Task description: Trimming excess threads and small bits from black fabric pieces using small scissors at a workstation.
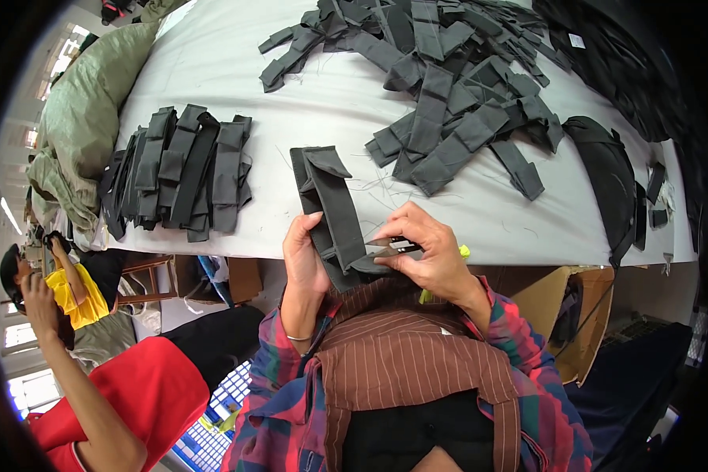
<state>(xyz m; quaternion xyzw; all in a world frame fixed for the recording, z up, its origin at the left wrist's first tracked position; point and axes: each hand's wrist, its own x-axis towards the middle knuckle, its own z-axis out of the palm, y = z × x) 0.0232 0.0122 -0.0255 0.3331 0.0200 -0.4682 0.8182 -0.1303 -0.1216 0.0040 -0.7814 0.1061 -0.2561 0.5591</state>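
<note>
My left hand (304,256) is closed on a dark grey fabric strip (337,206) with folded, pocket-like flaps, holding it tilted over the table's near edge. Between the thumb and fingers of my right hand (433,250) is a small pair of thread snips (403,246). Their pointed blades reach the strip's lower right edge, beside a flap. Whether the blades touch a thread is too small to tell. Loose thread ends lie on the white tabletop (279,204) near the strip.
A large loose pile of similar strips (448,102) covers the back right. More strips (177,169) lie in a row at left. A black bag (602,185) rests at right, a green sack (94,102) at far left. Two people are at left, one in red (145,393).
</note>
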